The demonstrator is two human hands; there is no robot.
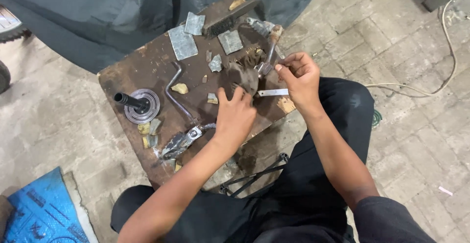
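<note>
the left hand is pressing flat on a dirty rag near the table's right edge, grasping nothing; the right hand is pinching a small metal part, best kept steady over the rag.

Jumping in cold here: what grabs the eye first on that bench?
Two bare hands meet over a brown rag mid-board: the left hand presses it, the right hand pinches a small metal piece above a flat metal strip. At the board's left edge stands a round metal disc with a black shaft.
</note>
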